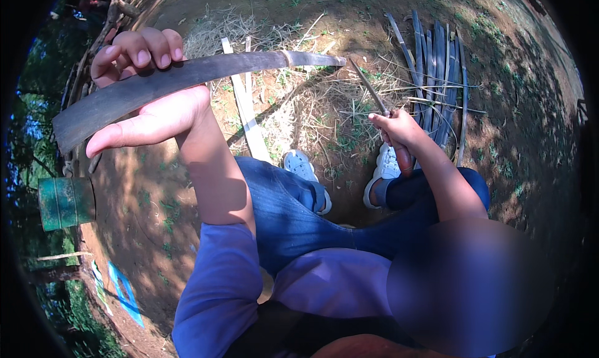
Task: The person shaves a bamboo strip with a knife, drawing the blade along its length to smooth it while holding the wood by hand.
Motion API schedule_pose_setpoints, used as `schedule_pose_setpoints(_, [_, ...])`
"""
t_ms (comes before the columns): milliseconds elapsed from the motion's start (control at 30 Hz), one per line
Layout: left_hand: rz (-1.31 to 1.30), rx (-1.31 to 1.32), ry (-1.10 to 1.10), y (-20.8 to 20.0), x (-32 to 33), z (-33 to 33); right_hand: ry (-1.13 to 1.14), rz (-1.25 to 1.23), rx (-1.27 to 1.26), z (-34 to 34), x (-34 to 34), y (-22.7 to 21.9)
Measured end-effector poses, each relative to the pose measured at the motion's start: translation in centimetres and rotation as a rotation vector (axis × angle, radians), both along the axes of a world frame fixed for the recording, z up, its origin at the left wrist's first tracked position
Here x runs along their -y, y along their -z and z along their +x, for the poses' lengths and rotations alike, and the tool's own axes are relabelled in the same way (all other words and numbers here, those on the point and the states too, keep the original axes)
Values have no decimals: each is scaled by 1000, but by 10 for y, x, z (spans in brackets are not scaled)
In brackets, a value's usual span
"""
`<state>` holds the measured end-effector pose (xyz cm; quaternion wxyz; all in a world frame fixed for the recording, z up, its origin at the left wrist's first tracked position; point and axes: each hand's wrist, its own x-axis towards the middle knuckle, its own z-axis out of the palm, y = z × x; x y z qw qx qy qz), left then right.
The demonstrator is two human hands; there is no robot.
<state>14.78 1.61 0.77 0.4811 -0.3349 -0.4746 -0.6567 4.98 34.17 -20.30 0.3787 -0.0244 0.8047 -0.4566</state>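
My left hand [171, 116] is raised at the upper left, its curled fingers and thumb around a long dark bamboo strip [206, 69]. The strip is broad at its left end and narrows to the right, with a pale ring of a node near the thin end. My right hand [399, 128] is closed on a knife [369, 87], its thin pointed blade slanting up and left. The brown handle shows below the fist. The knife tip is close to the strip's thin end; whether they touch I cannot tell.
Several dark bamboo strips [446, 77] lie side by side on the ground at the right. Pale split strips [251, 124] and curly shavings [218, 30] lie ahead of my white shoes [299, 164]. A green metal drum [65, 203] stands at the left, near a blue flat piece [125, 294].
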Motion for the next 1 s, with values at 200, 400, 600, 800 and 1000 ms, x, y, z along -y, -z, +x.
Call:
schedule_pose_setpoints(200, [-18, 24, 56, 1, 4, 0, 89, -292, -49, -16, -10, -9])
schedule_pose_setpoints(400, [-144, 70, 136, -5, 7, 11, -138, 229, -104, -19, -14, 36])
schedule_pose_setpoints(600, [-497, 246, 400, -15, 2, 31, -24, -192, -92, 21, 14, -12])
schedule_pose_setpoints(800, [-577, 167, 405, -9, -16, 25, -263, -367, -644, 40, 23, -57])
schedule_pose_setpoints(1000, [-578, 192, 406, -3, -29, 24, -298, -351, -704, 53, 23, -59])
